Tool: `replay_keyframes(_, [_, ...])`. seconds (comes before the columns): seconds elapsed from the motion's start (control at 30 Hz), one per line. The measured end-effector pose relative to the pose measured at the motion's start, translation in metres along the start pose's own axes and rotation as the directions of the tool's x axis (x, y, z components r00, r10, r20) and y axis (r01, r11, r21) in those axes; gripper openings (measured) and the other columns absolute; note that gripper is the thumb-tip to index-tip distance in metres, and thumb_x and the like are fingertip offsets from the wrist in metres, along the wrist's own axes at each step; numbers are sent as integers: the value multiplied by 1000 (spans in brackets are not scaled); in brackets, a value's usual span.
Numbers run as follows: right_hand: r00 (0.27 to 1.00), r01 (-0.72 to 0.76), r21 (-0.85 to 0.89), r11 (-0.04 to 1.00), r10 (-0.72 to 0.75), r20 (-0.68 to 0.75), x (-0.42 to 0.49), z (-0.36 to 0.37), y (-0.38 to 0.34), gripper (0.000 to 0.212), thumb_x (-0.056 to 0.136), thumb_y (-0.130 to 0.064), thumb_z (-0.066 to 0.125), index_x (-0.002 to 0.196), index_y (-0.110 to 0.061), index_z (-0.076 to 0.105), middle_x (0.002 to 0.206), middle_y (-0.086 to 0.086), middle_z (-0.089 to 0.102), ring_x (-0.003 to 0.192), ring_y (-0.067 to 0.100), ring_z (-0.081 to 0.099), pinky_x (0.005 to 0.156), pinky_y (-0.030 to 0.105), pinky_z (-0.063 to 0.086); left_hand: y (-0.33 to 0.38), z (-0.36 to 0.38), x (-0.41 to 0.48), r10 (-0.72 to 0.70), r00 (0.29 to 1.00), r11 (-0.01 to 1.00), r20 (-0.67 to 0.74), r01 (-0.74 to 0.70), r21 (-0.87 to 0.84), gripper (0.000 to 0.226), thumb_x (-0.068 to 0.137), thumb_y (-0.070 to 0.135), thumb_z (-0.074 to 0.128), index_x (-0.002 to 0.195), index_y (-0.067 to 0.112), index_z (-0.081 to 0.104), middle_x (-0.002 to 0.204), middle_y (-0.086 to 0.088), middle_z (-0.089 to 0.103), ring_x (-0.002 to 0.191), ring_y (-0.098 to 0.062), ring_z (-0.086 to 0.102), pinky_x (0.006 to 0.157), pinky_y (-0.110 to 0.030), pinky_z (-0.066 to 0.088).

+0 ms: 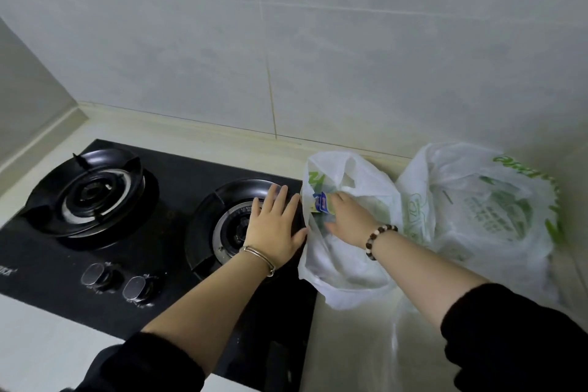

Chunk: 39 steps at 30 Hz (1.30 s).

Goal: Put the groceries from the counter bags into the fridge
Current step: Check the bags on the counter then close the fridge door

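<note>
Lying inside bag (346, 267), packet (320, 202) touches right grip (349, 220).

On a pale counter (366, 353), two white plastic bags with green print stand beside a black gas stove (165, 219). The left hand (275, 226), fingers straight, hovers over the right burner (227, 200) with its thumb against the nearer bag (343, 274). The right hand (348, 219) reaches into that bag, touching a blue-and-yellow packet (320, 202); its grip is unclear. The second bag (477, 207) sits just behind.
</note>
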State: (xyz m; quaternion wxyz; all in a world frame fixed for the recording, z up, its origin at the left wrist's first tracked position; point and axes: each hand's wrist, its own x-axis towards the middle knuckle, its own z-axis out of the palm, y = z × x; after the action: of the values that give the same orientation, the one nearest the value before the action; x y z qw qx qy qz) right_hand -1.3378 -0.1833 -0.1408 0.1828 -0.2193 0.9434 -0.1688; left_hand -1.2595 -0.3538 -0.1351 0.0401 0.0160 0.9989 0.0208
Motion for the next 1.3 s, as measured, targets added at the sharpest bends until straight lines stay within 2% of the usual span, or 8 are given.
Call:
replay_keyframes(0.27, [999,-32,-51,998,31,-22,29,11,10,35,85,-16,61,118,-10,51,116,8,55,105,25,54,87,34,47,5,8,9,46,999,998,-19,-47,-45,68,93,49,38,151,21,13,159,-6,5,146,-24,-4,116,-48,5])
replay_keyframes(0.43, [994,-109,-152,982,107,-25,14,-2,20,23,83,-12,63,104,-9,52,103,2,45,78,19,48,55,23,37,17,13,32,230,941,966,-247,-251,-55,49,77,27,41,118,8,60,127,-9,59,125,-35,49,97,-54,41])
replay_keyframes(0.5, [992,-127,-222,967,130,-1,4,-14,21,21,83,-12,64,98,-9,50,99,3,43,78,21,47,57,25,36,22,19,47,313,911,947,-268,-320,15,41,71,16,47,106,8,66,114,-6,66,116,-34,57,92,-53,46])
replay_keyframes(0.6, [993,-119,-224,967,113,-37,-11,-27,21,24,82,-10,63,101,-9,50,106,5,46,79,23,50,62,29,39,35,22,68,322,943,941,-80,-309,141,50,77,9,56,127,6,55,129,-7,58,131,-32,43,106,-55,31])
replay_keyframes(0.7, [993,-26,-284,958,-8,-117,-23,-30,20,28,84,-15,63,107,-12,48,108,3,43,76,18,44,54,26,33,44,21,80,99,983,953,154,-138,270,61,91,21,47,147,10,24,150,-5,33,145,-29,7,112,-60,1])
replay_keyframes(0.97, [980,-4,-285,959,-53,-192,-30,-22,22,35,84,-9,57,115,-16,41,111,1,51,102,20,48,64,27,33,50,22,93,-5,973,956,232,-64,286,45,88,17,51,133,20,47,151,2,32,145,-27,5,108,-68,0])
replay_keyframes(1.17, [967,-16,-233,972,-44,-250,-31,-21,29,37,84,-9,58,117,-15,41,109,1,52,97,19,50,64,27,37,48,21,94,74,995,971,70,-88,221,38,88,28,54,125,18,55,135,0,49,136,-27,28,108,-65,3])
replay_keyframes(1.3, [954,5,-95,996,-33,-299,-31,-29,32,41,83,-9,58,121,-16,44,105,1,51,88,22,53,62,31,44,43,10,81,245,947,966,-207,-219,140,39,56,32,78,90,13,71,94,-3,68,108,-29,60,97,-59,38])
